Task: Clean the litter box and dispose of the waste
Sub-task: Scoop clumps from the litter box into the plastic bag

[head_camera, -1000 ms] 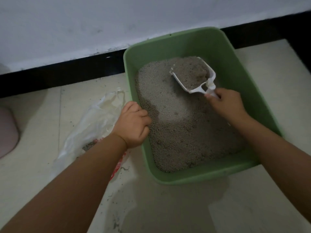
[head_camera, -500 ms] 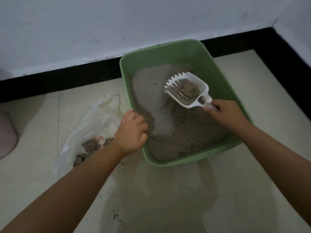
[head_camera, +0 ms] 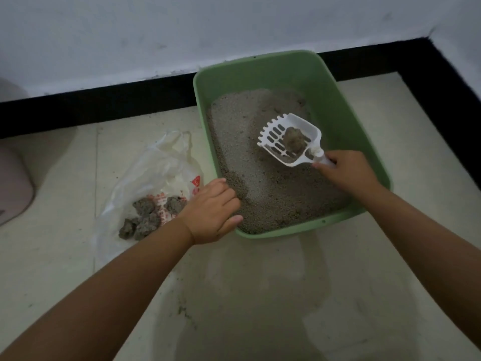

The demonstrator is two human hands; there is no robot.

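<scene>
My right hand (head_camera: 346,173) curled round white scoop (head_camera: 291,139) handle, grey clump (head_camera: 294,140) inside, left hand (head_camera: 213,212) gripping green litter box (head_camera: 351,121) rim

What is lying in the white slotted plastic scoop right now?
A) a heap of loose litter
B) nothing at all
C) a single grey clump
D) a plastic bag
C: one grey clump sits on the white slotted plastic scoop, whose slots are otherwise bare.

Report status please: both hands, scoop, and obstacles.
Right hand grips white scoop, one clump aboard. Left hand holds litter box rim. Bag path unobstructed.
</scene>
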